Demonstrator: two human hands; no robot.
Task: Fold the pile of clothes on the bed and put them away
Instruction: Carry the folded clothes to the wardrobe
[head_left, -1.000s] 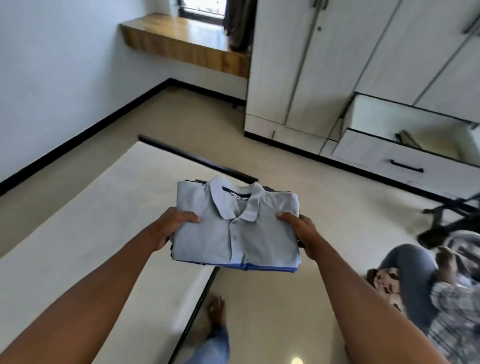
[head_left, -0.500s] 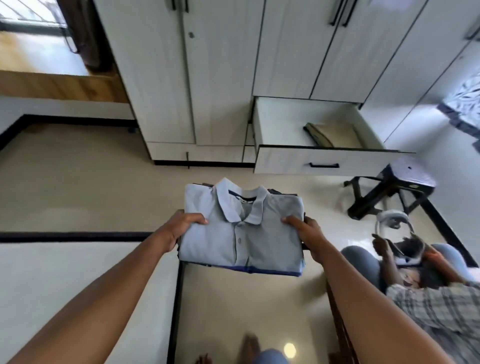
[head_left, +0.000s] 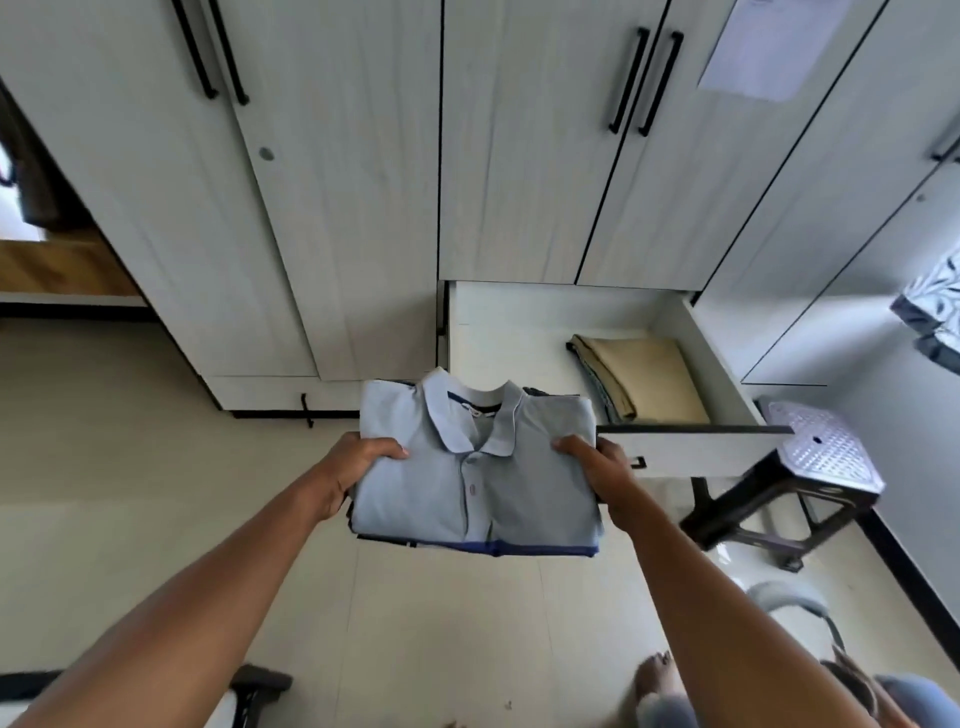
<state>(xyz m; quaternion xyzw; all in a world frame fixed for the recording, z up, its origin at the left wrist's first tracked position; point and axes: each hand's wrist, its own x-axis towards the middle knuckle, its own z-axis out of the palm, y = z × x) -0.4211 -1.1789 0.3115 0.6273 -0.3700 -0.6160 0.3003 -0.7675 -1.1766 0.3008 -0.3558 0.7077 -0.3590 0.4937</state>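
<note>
Now both hands, left (head_left: 358, 470) and right (head_left: 597, 467), are gripping the folded stack (head_left: 478, 478); keeping it level suits lowering into the open drawer (head_left: 519, 332) centre-right.

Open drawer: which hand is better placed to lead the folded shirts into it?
Probably the right. The right hand grips the stack of folded shirts on the edge nearer the open drawer, ahead and slightly rightward. The left hand grips the opposite edge, so it would likely just support.

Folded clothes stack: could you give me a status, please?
Left hand, right hand grip pale blue folded polo stack. White drawer open ahead, tan cloth inside. Nothing blocking.
</note>
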